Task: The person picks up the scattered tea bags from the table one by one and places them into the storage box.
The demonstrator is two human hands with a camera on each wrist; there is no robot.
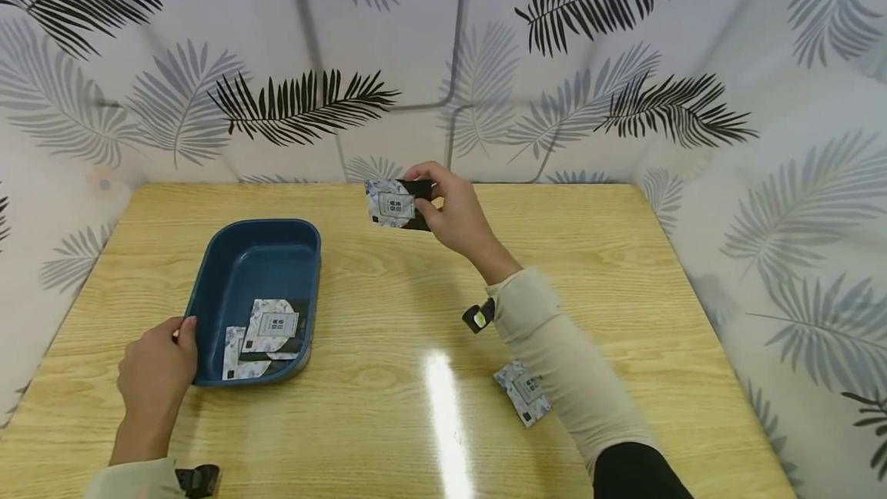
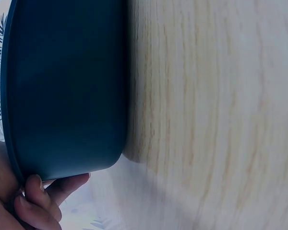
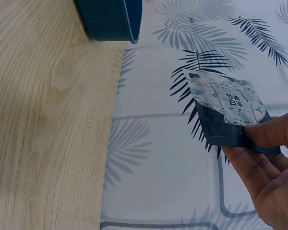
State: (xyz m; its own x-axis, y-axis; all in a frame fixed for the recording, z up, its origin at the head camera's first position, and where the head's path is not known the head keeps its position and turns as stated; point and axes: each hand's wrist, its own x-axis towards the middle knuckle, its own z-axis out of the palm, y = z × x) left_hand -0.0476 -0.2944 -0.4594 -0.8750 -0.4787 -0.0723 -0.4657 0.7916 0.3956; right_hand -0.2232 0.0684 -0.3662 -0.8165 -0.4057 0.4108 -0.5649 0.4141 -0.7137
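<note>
In the head view, the left hand (image 1: 158, 368) grips the side rim of the blue tub (image 1: 256, 268) near the person's end, thumb at the lip; this hold probably serves to steady it. The tub stands on the wooden table (image 1: 374, 291), ahead and to the right of that hand, open side up, which leaves its inside within reach of both arms. Just right of the left hand, overlapping packets (image 1: 277, 326) lie in the tub's nearer end. Farther ahead and well to the right, the right hand (image 1: 453, 210) pinches the held packet (image 1: 393, 202) by its dark end, so most of the printed face shows beyond the fingertips. A loose packet (image 1: 523, 393) lies on the table, on the person's side of the right hand, beside the forearm's sleeve (image 1: 568, 360); whether they touch, I cannot tell.

In the left wrist view, the left hand's fingers are curled beneath the rim, against the tub's outer wall. The base appears to rest on the table, so the grip looks more like bracing than lifting.

In the right wrist view, the right hand is closed to the packet's thickness: thumb on the printed face, fingers supporting from behind. The tub is well apart from these fingertips.
</note>
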